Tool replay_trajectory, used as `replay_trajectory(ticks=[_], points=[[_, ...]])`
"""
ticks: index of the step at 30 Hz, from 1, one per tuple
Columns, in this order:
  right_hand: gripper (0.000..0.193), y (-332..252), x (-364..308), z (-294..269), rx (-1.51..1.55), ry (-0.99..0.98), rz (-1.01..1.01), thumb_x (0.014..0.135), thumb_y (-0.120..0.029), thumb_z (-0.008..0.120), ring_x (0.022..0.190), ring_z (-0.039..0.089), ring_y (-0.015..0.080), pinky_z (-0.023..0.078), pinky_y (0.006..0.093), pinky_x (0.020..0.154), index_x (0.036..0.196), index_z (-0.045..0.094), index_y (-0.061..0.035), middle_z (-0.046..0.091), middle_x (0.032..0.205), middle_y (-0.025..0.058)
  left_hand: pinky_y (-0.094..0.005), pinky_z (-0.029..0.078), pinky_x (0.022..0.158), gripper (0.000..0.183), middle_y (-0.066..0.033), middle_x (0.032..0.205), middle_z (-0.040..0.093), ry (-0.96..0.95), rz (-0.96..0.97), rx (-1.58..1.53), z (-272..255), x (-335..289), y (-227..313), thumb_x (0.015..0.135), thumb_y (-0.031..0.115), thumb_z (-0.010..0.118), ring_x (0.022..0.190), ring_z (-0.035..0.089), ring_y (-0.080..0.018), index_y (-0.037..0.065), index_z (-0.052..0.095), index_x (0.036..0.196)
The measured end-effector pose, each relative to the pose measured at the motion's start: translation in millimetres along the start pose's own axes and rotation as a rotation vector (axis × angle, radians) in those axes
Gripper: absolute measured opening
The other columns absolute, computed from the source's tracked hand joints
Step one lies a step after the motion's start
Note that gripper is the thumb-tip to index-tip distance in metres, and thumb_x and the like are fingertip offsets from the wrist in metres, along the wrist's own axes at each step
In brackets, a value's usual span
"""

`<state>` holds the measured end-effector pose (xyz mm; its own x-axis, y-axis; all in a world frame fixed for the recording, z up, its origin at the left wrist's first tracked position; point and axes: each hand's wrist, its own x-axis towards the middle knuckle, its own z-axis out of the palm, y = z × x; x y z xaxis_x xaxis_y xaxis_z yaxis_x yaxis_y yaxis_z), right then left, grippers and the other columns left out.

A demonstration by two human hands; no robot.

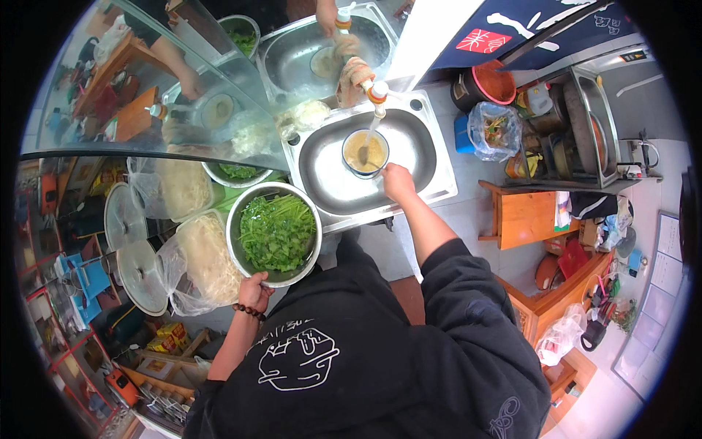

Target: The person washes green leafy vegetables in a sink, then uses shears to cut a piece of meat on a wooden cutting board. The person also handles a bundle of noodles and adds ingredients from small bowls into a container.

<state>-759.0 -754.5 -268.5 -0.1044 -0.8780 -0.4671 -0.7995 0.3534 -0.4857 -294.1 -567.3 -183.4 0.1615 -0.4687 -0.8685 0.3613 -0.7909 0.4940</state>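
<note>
Round pale-rimmed bowl (360, 174) stands in the stainless-steel sink (329, 175), upper centre, under running water (372, 129) — I judge overfilling could make it slop. Right hand (399, 183) grips a thin handle (376, 168); left hand (255, 294) clasps a silvery leaf-filled metal basin (233, 238).

Bright; glare on sink (319, 172); edges curved, corners black.

Steel bowl (317, 235) of greens (276, 233), container (354, 171) in sink (319, 172)
</note>
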Motion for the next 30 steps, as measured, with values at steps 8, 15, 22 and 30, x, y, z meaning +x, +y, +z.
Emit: replay_trajectory(ticks=[8,15,22,30], points=[[0.028,-14,-16,-3,-0.034,-0.033,-0.084,0.099,-0.016,0.050,0.105,0.069,0.0411,0.054,0.0489,0.092,0.115,0.072,-0.0068,0.074,0.112,0.0218,-0.0314,0.053,0.052,0.010,-0.0089,0.087,0.074,0.008,-0.030,-0.029,3,-2,2,0.096,0.010,0.064,0.062,0.066,-0.0201,0.004,0.066,0.103],[0.035,-41,18,24,-0.148,-0.047,0.108,0.100,-0.018,0.043,0.109,0.071,0.0379,0.056,0.0469,0.095,0.116,0.073,-0.0088,0.075,0.115,0.0182,-0.0313,0.053,0.053,0.011,-0.0071,0.084,0.071,0.036,-0.056,-0.024,4,-8,6,0.094,0.008,0.067,0.062,0.065,-0.0181,0.005,0.065,0.104],[0.023,-33,14,26,-0.140,0.036,-0.042,0.097,-0.021,0.057,0.096,0.073,0.0389,0.056,0.0494,0.088,0.102,0.073,-0.0047,0.075,0.100,0.0213,-0.0312,0.053,0.053,0.010,-0.0072,0.084,0.071,0.036,-0.026,-0.017,6,-10,6,0.094,0.009,0.066,0.061,0.064,-0.0182,0.003,0.065,0.102],[0.022,-24,19,-2,0.710,-0.423,0.242,0.103,-0.026,0.065,0.072,0.070,0.0205,0.055,0.0342,0.062,0.099,0.066,-0.0040,0.071,0.080,0.0106,-0.0307,0.054,0.052,0.010,-0.0086,0.086,0.072,0.027,-0.052,-0.017,3,-7,6,0.094,0.009,0.066,0.061,0.065,-0.0187,0.002,0.065,0.101]])
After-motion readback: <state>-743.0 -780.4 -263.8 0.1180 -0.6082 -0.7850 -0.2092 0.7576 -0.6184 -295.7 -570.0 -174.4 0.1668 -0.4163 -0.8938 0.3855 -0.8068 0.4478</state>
